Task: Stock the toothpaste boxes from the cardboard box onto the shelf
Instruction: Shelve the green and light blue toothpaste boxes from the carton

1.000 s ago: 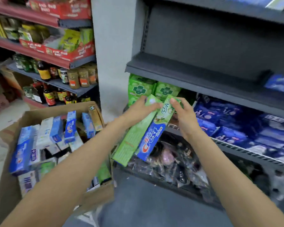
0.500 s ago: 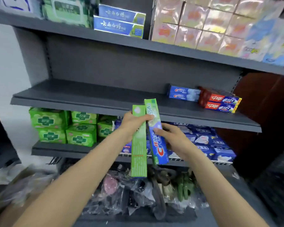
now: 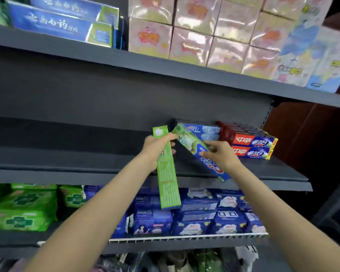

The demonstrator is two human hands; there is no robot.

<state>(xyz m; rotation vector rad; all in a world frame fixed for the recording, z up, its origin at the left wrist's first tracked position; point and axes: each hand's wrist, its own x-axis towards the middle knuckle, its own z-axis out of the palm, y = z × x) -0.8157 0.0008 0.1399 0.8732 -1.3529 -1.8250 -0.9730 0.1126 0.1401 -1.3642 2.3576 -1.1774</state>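
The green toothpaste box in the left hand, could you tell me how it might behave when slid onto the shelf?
The green toothpaste box looks stiff: held near its top by the left hand, it hangs straight. Its flat faces should probably slide on the shelf without rolling. Stood on end, it would likely tip.

Two toothpaste boxes are held before the middle shelf [image 3: 67, 154]: the left hand [image 3: 155, 148] grips one [image 3: 168, 173] upright, the right hand [image 3: 219, 156] tilts another [image 3: 192, 146] beside it. Stacked boxes [image 3: 251, 144] lie on the shelf to the right.
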